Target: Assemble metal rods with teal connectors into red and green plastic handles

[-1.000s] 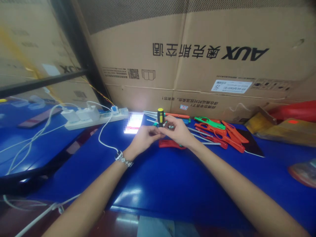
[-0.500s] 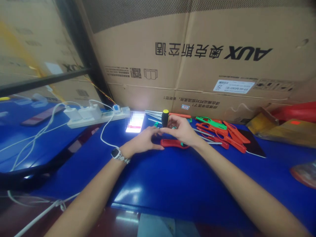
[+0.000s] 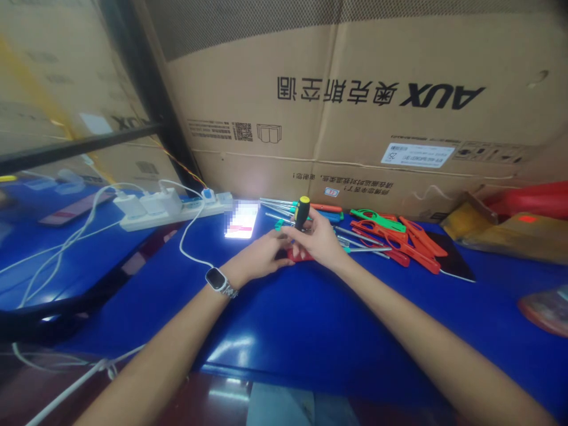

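My right hand (image 3: 317,236) is closed around a short screwdriver (image 3: 302,213) with a black and yellow handle. The screwdriver stands nearly upright, leaning slightly, and its lower end is hidden by my hands. Close against it on the left is my left hand (image 3: 261,257), its fingers bent inward; what they pinch is hidden. Beneath both hands lies a red plastic handle (image 3: 300,255), partly covered, with the left thumb at its left end. A small teal piece (image 3: 279,225) shows just beyond the left fingers.
Red-orange plastic handles (image 3: 394,239), a green one (image 3: 381,219) and metal rods (image 3: 364,248) lie to the right. A lit phone (image 3: 242,220) and a white power strip (image 3: 177,212) are on the left. A cardboard box (image 3: 248,71) stands behind the blue tabletop (image 3: 332,331).
The screwdriver has tilted from upright, its top leaning right. My right hand has moved left and now covers more of the red handle. My left wrist has turned a little, showing more watch face.
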`<state>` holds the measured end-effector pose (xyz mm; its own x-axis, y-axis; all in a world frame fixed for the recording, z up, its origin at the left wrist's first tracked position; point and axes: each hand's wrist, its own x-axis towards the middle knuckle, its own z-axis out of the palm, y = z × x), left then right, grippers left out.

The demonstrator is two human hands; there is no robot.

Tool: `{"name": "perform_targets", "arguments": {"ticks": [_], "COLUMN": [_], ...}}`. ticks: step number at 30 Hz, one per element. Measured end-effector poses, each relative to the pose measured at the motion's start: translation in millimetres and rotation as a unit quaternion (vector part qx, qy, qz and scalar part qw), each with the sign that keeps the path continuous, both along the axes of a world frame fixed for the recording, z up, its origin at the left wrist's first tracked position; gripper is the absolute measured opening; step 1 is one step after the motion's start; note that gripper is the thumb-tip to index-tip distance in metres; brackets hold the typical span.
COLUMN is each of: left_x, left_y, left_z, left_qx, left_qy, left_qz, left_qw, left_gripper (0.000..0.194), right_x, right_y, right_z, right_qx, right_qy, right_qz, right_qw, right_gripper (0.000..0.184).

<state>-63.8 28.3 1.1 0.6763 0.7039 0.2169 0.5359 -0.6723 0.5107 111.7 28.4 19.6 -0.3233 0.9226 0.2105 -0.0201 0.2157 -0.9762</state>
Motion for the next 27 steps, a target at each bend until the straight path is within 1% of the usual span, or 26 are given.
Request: {"name": "perform_targets", "arguments": {"ticks": [3, 5, 7, 9, 11, 13, 16, 19, 21, 22, 23, 25, 27], "left_x": [0, 0, 0, 0, 0, 0, 0, 0, -1, 0, 0, 0, 1], "left_y": [0, 0, 0, 0, 0, -1, -2, -1, -1, -1, -1, -1, -2], "left_z": [0.5, 0.2, -0.4, -0.7, -0.6, -0.2, -0.3, -1.4, -2.0, -2.2, -2.3, -2.0, -1.3], "left_qx": [0.004, 0.007, 0.009, 0.008, 0.006, 0.006, 0.007, 0.011, 0.010, 0.008, 0.005, 0.003, 0.004], "left_qy": [0.018, 0.022, 0.019, 0.019, 0.019, 0.008, -0.007, 0.008, 0.017, 0.019, 0.021, 0.021, 0.020], "left_qz": [0.007, 0.009, 0.009, 0.013, 0.016, 0.017, 0.014, 0.012, 0.016, 0.020, 0.023, 0.027, 0.027], "left_qw": [1.000, 1.000, 1.000, 1.000, 1.000, 1.000, 1.000, 1.000, 1.000, 1.000, 1.000, 0.999, 0.999], "left_gripper": [0.016, 0.017, 0.019, 0.021, 0.021, 0.018, 0.013, 0.015, 0.018, 0.019, 0.020, 0.020, 0.020], "right_x": [9, 15, 16, 12, 4, -2, -1, 10, 16, 18, 17, 12, 3], "right_y": [-1, 1, 3, 6, 8, 7, 3, 2, 5, 7, 8, 10, 10], "right_z": [6.2, 10.0, 10.8, 8.1, 3.8, 0.4, 0.0, 2.6, 3.5, 3.3, 2.9, 1.2, -0.8], "right_qx": [-0.031, -0.027, -0.003, 0.018, 0.019, 0.004, 0.003, 0.003, 0.007, 0.014, 0.024, 0.038, 0.032], "right_qy": [0.010, 0.000, -0.020, -0.026, -0.009, 0.001, -0.010, -0.018, -0.015, -0.015, -0.013, -0.009, 0.001], "right_qz": [0.083, 0.109, 0.086, 0.035, -0.007, -0.015, 0.020, 0.095, 0.120, 0.115, 0.096, 0.039, -0.007], "right_qw": [0.996, 0.994, 0.996, 0.999, 1.000, 1.000, 1.000, 0.995, 0.993, 0.993, 0.995, 0.999, 0.999], "right_gripper": [0.048, 0.043, 0.038, 0.038, 0.042, 0.045, 0.046, 0.036, 0.033, 0.033, 0.033, 0.035, 0.040]}}
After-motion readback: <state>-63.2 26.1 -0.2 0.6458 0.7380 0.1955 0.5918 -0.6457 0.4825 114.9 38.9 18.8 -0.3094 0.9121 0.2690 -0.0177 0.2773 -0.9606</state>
